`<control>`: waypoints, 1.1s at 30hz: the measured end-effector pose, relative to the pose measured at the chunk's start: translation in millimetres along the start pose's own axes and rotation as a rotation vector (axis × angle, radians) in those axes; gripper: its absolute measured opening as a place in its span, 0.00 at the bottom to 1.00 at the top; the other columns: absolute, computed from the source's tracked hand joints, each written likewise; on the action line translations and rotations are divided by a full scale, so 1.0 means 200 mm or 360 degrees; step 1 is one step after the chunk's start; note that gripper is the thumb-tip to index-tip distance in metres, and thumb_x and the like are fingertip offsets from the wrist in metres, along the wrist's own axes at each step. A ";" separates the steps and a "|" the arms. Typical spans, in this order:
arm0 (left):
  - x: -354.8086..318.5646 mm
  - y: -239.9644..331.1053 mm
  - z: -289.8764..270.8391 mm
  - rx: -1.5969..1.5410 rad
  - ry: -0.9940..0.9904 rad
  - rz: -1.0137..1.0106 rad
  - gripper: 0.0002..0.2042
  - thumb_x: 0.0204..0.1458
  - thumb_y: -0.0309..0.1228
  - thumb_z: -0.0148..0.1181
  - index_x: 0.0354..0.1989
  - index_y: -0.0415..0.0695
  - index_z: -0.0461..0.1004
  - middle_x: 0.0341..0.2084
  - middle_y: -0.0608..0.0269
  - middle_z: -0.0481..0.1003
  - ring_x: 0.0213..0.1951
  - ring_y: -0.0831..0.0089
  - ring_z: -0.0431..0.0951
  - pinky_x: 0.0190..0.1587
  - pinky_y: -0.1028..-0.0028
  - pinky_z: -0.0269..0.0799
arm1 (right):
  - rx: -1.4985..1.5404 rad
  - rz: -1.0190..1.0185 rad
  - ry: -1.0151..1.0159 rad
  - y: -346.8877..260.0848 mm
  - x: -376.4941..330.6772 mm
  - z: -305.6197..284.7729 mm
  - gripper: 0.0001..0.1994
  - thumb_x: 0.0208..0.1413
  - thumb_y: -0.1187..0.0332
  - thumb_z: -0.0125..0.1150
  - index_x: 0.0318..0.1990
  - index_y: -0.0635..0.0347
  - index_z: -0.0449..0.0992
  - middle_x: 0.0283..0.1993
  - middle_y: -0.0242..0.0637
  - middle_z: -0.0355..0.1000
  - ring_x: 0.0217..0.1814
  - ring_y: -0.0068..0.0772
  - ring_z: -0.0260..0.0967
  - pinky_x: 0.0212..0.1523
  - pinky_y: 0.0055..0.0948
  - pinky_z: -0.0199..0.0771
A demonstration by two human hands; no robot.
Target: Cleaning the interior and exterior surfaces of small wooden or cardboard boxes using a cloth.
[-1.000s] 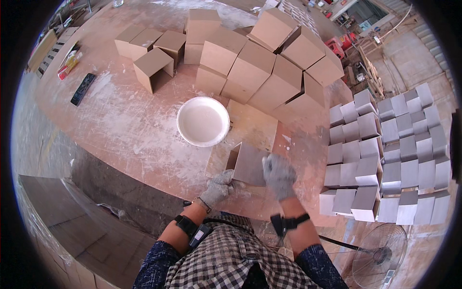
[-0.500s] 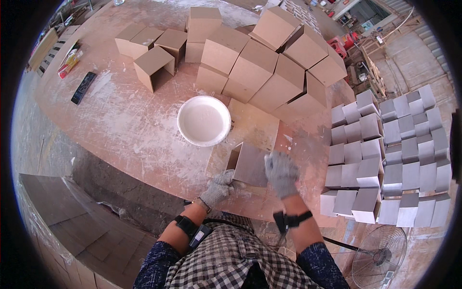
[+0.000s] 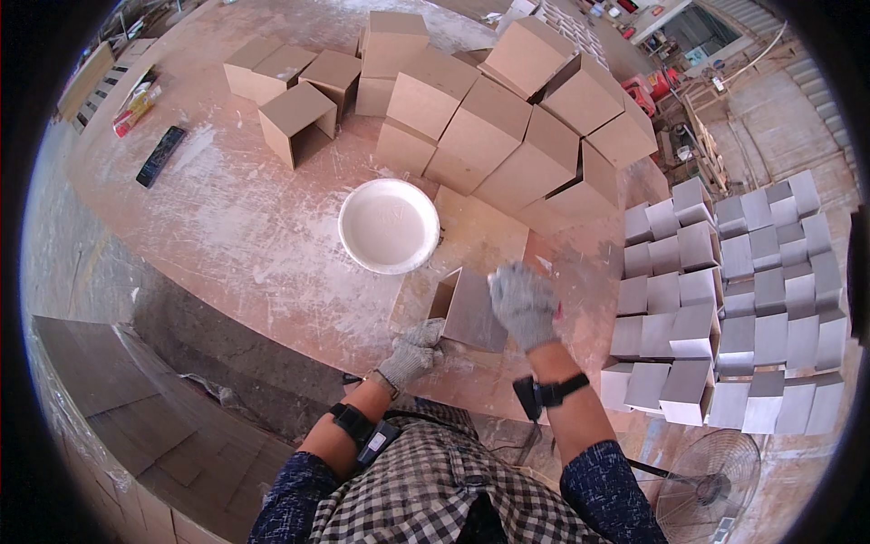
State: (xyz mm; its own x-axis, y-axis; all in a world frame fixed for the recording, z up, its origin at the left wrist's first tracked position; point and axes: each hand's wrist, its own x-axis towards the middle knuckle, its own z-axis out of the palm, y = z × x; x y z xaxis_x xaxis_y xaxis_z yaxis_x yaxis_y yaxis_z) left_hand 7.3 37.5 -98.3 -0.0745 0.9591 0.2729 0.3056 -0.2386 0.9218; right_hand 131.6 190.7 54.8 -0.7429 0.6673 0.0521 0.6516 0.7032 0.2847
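In front of me on the table a small open-ended box [image 3: 474, 310] lies on its side, its upper face coated greyish white and its inside brown. My left hand [image 3: 413, 352], in a grey knit glove, grips the box at its near left edge. Gloved as well, my right hand [image 3: 526, 310] is closed at the box's right edge. Something small and pale shows at its fingertips, too little to name. Beyond the box stands a round white bowl [image 3: 343, 238] with a whitish inside. A thin yellowish board [image 3: 485, 225] lies under the box.
Plain brown boxes [image 3: 476, 131] are stacked at the back of the table [image 3: 245, 208]. A phone [image 3: 161, 156] lies at the left. Rows of coated boxes [image 3: 689, 299] stand at the right, above a fan [image 3: 707, 485]. Film-wrapped boxes [image 3: 136, 426] fill the lower left.
My right hand has moved slightly away from me and leftward along the box's right edge. My left hand keeps its grip, and the box stays put. The whole view has shifted a little.
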 end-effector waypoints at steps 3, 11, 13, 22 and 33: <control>0.02 0.04 -0.03 -0.0095 -0.0134 -0.0066 0.26 0.38 0.26 0.57 0.52 0.46 0.70 0.49 0.51 0.71 0.54 0.52 0.69 0.56 0.60 0.65 | 0.0064 0.0028 0.0090 -0.03 0.03 -0.07 0.12 0.58 0.56 0.50 0.34 0.55 0.71 0.35 0.40 0.70 0.34 0.41 0.71 0.32 0.43 0.72; -0.03 0.08 -0.06 -0.0075 -0.0011 -0.0047 0.25 0.38 0.26 0.58 0.52 0.47 0.70 0.49 0.53 0.71 0.54 0.52 0.69 0.56 0.62 0.65 | 0.0144 -0.0261 -0.0145 -0.27 -0.22 -0.16 0.12 0.57 0.58 0.51 0.30 0.56 0.72 0.30 0.44 0.71 0.33 0.45 0.71 0.35 0.43 0.71; 0.00 0.08 -0.07 -0.0118 -0.0078 -0.0049 0.25 0.39 0.27 0.58 0.52 0.47 0.70 0.50 0.53 0.71 0.54 0.52 0.69 0.56 0.62 0.65 | 0.0242 -0.0092 -0.0051 -0.17 -0.06 -0.09 0.12 0.57 0.57 0.51 0.30 0.55 0.72 0.30 0.44 0.71 0.34 0.45 0.71 0.36 0.43 0.72; -0.06 0.03 -0.02 0.0099 -0.0060 -0.0237 0.20 0.43 0.31 0.60 0.48 0.46 0.72 0.45 0.52 0.73 0.49 0.51 0.72 0.51 0.60 0.68 | 0.0019 -0.0336 0.0070 -0.29 -0.18 -0.16 0.10 0.55 0.60 0.51 0.32 0.54 0.74 0.32 0.39 0.70 0.35 0.41 0.69 0.35 0.41 0.70; 0.01 0.00 -0.04 -0.0054 -0.0315 -0.0285 0.23 0.42 0.29 0.58 0.51 0.48 0.69 0.46 0.53 0.73 0.52 0.53 0.71 0.52 0.60 0.68 | 0.0124 -0.0191 0.0153 -0.24 0.14 -0.11 0.10 0.53 0.58 0.53 0.28 0.54 0.72 0.32 0.41 0.70 0.33 0.44 0.70 0.33 0.43 0.69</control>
State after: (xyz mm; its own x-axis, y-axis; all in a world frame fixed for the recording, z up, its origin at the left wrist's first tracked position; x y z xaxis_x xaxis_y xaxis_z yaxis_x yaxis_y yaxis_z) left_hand -0.9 39.0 -94.9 0.0635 0.9968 0.0488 0.2720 -0.0644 0.9601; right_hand 75.9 171.0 62.9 -0.8248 0.5537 0.1147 0.5646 0.7956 0.2197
